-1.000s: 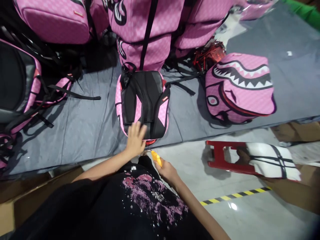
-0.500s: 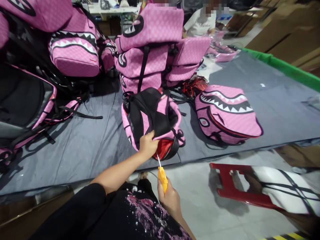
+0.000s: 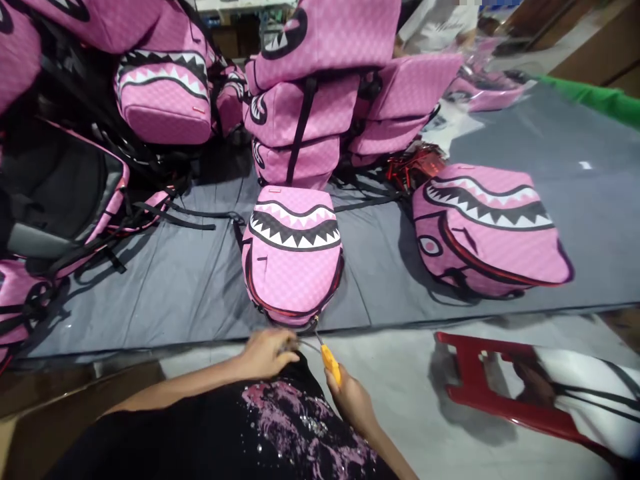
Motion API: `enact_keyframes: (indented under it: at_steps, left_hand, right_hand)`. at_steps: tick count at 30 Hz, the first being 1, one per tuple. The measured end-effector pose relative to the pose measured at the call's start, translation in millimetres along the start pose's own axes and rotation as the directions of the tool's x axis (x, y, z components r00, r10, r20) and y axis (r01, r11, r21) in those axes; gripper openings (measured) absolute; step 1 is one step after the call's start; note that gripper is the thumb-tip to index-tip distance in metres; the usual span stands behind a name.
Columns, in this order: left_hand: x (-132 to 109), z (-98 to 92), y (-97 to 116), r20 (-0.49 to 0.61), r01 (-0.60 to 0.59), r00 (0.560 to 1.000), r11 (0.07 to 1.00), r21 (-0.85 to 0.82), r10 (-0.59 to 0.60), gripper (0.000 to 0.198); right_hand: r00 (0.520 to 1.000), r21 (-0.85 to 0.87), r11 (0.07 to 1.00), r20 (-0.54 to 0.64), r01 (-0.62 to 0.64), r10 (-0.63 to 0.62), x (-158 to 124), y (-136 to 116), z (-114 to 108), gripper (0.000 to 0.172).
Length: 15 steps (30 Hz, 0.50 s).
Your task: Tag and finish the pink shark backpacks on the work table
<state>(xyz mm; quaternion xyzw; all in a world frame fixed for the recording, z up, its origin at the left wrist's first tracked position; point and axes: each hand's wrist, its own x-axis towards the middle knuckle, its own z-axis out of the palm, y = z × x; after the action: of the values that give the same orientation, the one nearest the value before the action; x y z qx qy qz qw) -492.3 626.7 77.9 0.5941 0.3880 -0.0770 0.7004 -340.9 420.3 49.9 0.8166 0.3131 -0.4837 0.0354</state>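
Note:
A pink backpack [image 3: 295, 267] with a printed shark mouth lies front side up at the table's near edge. My right hand [image 3: 353, 400] is closed round a yellow-handled tool [image 3: 331, 364] with a thin metal shaft. Its tip reaches the backpack's lower edge, near the red-lined zip. Just below the bag, off the table edge, my left hand [image 3: 267, 353] is slightly blurred. Thumb and fingers stand apart, and it seems to hold nothing. A thin dark line runs between the tool and the left hand; its kind is unclear.
Behind stands a stack of pink backpacks [image 3: 300, 110]. Another backpack [image 3: 495, 227] lies to the right, and more bags [image 3: 165, 100] are piled left. Red strips [image 3: 417, 167] lie between. A red stool [image 3: 500, 380] is on the floor at right. Another person [image 3: 440, 27] is across the table.
The backpack has been turned from its strap side, with red lining showing, to its shark-mouth front. My left hand has let go of it and moved down toward me; the right still holds the tool.

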Motion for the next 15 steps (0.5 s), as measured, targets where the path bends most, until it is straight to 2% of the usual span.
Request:
enact_keyframes:
  at_steps: [2,4,5,7,8,10,12,15]
  left_hand:
    - [15.7,-24.2,7.3,-0.055,-0.114,0.989,0.953,0.28,0.134,0.069]
    - [44.8,-46.2,14.2,0.009,-0.207,0.971,0.819,0.536,0.239,0.082]
    - [60.4,-54.9,18.2,0.044,-0.232,0.966,0.772,0.591,0.256,0.079]
    - [87.4,-67.2,30.7,0.008,-0.245,0.957,0.797,0.551,0.289,0.065]
    - [97.8,-71.2,40.4,-0.064,-0.249,0.945,0.829,0.502,0.322,0.056]
    - [112.9,-76.7,67.8,-0.221,-0.272,0.891,0.855,0.442,0.397,0.042]
    - [123.8,-80.4,102.3,-0.288,-0.287,0.842,0.832,0.475,0.456,0.03]
    - [136.5,-85.4,148.6,-0.292,-0.234,0.835,0.781,0.579,0.467,0.027]
  right_hand:
    - [0.999,0.017,0.999,-0.018,0.028,-0.028,-2.5,14.4,7.0,0.042]
    - [0.996,0.056,0.996,-0.071,0.065,-0.061,-11.7,33.2,17.7,0.044]
    - [0.991,0.082,0.993,-0.11,0.086,-0.077,-18.5,43.4,23.8,0.046]
    - [0.972,0.146,0.98,-0.214,0.133,-0.1,-34.4,62.0,35.5,0.047]
    - [0.957,0.189,0.971,-0.276,0.147,-0.091,-42.2,68.6,40.0,0.048]
    - [0.924,0.301,0.942,-0.382,0.151,-0.026,-53.5,72.7,43.0,0.048]
    - [0.909,0.411,0.9,-0.414,0.147,0.041,-55.1,63.4,36.2,0.051]
    - [0.904,0.488,0.848,-0.426,0.208,0.023,-39.8,34.6,10.3,0.051]
